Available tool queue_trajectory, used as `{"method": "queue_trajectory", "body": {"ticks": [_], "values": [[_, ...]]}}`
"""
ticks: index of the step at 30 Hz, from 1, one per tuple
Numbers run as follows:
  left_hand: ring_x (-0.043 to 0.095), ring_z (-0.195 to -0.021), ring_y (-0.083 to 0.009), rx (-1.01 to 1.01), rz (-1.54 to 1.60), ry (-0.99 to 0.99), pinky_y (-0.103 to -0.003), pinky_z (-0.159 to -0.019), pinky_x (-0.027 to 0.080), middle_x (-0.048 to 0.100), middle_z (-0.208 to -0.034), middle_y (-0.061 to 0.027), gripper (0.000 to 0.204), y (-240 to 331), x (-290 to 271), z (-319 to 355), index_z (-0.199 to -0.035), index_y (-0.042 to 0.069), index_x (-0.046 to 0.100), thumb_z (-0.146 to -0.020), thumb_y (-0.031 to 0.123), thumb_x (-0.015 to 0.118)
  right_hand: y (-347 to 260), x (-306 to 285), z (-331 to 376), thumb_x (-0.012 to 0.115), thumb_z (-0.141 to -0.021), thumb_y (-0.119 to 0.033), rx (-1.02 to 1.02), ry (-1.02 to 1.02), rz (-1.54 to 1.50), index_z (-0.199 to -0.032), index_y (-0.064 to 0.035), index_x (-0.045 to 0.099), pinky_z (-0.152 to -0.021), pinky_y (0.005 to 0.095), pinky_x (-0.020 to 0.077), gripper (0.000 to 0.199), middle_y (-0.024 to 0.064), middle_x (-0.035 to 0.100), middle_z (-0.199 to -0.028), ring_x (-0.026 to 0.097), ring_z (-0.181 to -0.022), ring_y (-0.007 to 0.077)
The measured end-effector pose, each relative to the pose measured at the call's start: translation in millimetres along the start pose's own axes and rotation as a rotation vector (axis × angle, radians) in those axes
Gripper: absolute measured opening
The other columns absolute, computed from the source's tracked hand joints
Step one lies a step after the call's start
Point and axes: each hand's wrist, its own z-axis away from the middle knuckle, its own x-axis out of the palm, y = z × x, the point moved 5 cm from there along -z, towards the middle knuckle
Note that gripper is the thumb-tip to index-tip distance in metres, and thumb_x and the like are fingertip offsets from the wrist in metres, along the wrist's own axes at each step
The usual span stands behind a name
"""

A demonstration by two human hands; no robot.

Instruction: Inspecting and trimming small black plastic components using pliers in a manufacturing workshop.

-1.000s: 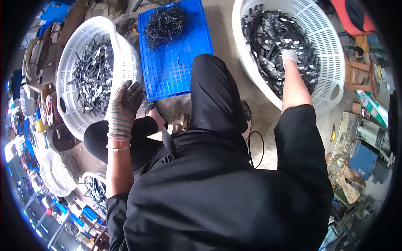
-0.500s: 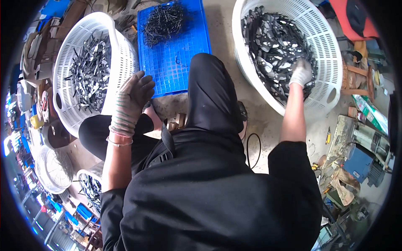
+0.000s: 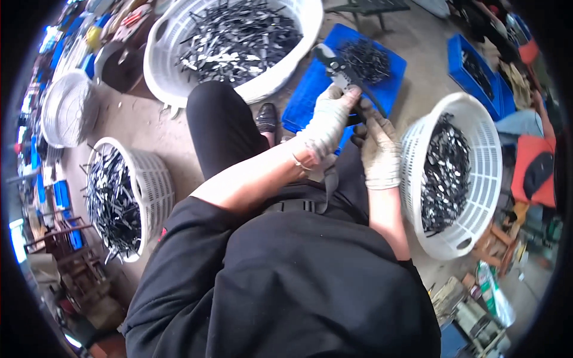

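Observation:
Both of my hands are in pale knit work gloves and meet in front of my lap. My left hand (image 3: 332, 116) is closed on a long black piece with a grey patch (image 3: 340, 70), which slants from upper left to lower right. Its exact kind is not clear. Close beside it, my right hand (image 3: 380, 149) has its fingers bent around the lower end of the same piece, partly hidden by the gloves. Behind them is a blue plastic crate (image 3: 310, 89) bearing a tangled heap of thin black scraps (image 3: 365, 61).
A white basket (image 3: 486, 179) of black and silvery pieces stands to my right. Ahead on the left is a large white basket (image 3: 156, 71) of similar strips, with a smaller one (image 3: 156, 179) nearer left. Blue bins (image 3: 459, 53) and a red seat (image 3: 531, 167) are far right.
My view has swung to the right. My right hand has left the right-hand basket, and both hands have come together on the black piece. The left hand was empty before.

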Motion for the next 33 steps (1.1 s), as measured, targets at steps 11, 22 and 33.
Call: {"method": "queue_trajectory", "body": {"ticks": [11,22,33], "values": [[0.054,-0.064,-0.0067,-0.163,0.059,-0.241,-0.024,-0.060,0.045,0.054,-0.074,0.0047,0.020,42.8,-41.6,28.3,-0.099,0.012,0.053,-0.092,0.030,0.058,-5.7,86.8,-1.7,0.050,-0.095,-0.019,0.221,-0.088,0.433,-0.122,-0.0047,0.053,-0.041,0.0142,0.0302,0.031,-0.0034,0.053,-0.071,0.046,-0.052,0.0029],[0.060,-0.071,-0.0116,0.824,-1.256,0.013,-0.024,-0.063,0.047,0.062,-0.075,-0.0062,0.034,97.8,-67.6,-16.3,-0.098,0.003,0.058,-0.087,0.035,0.061,-48.7,94.2,-9.1,0.053,-0.090,-0.028,0.080,-0.127,0.653,-0.107,0.0053,0.058,-0.034,0.0202,0.0194,0.037,-0.0051,0.037,-0.052,0.029,-0.038,0.0040],[0.061,-0.071,-0.0158,0.301,-0.392,0.301,-0.026,-0.057,0.050,0.063,-0.085,-0.0059,0.027,127.8,-73.3,-35.5,-0.101,0.003,0.058,-0.091,0.028,0.057,5.0,-17.9,-134.5,0.062,-0.086,-0.026,0.047,0.095,0.723,-0.103,-0.0018,0.061,-0.048,0.0262,0.0452,0.030,0.0046,0.057,-0.072,0.055,-0.055,0.0139]]}}
